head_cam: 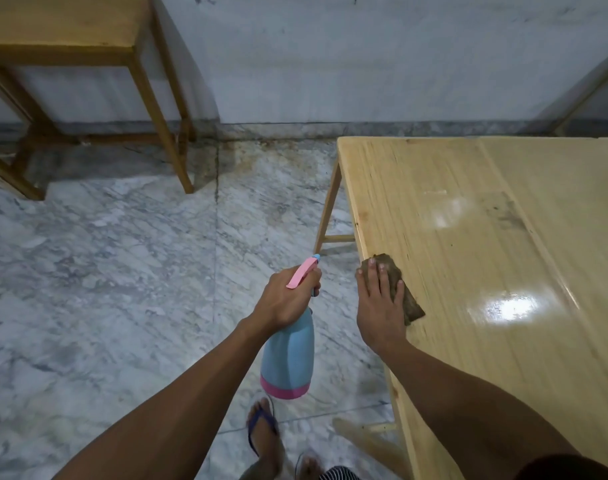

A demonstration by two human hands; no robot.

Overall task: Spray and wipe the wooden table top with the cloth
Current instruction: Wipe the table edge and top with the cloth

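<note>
Both forearms reach out below me. My left hand [285, 299] grips the spray bottle [288, 355] over the floor [105, 271]; my right hand [378, 306] presses flat, fingers straight, on the cloth [404, 292] at the table [503, 271] edge.

Both my forearms are bare from the elbow down, with no sleeves, watch or rings on my left hand [284, 299] or my right hand [378, 306]. Below my left hand, my foot wears a blue flip-flop [261, 427] with a thin strap between the toes. Beside it, nearer me, a bit of black-and-white striped cloth [339, 474] shows at the bottom edge.
</note>
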